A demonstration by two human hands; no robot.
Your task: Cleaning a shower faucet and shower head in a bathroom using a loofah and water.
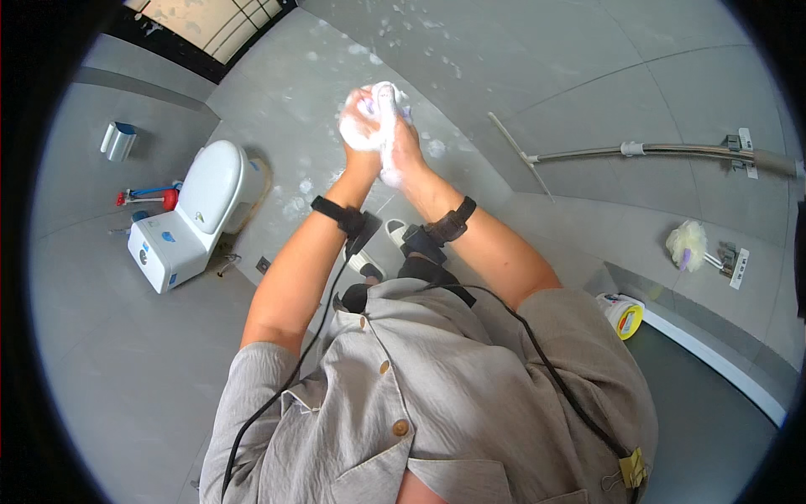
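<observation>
My left hand (357, 126) and my right hand (403, 148) are held together out in front of me, thick with white foam. Between them shows a foam-covered, pale purple thing (366, 106), too buried in lather to name. The fingers are folded around it, and a foamy thumb of the right hand points away from me. Black straps with small devices circle both wrists.
White foam spots the grey floor tiles (305, 186) and wall. A white toilet (211, 186) stands left. On the right are a squeegee with a metal pole (585, 152), a hanging bath puff (686, 246) and a white bucket (620, 315). Black cables cross my shirt.
</observation>
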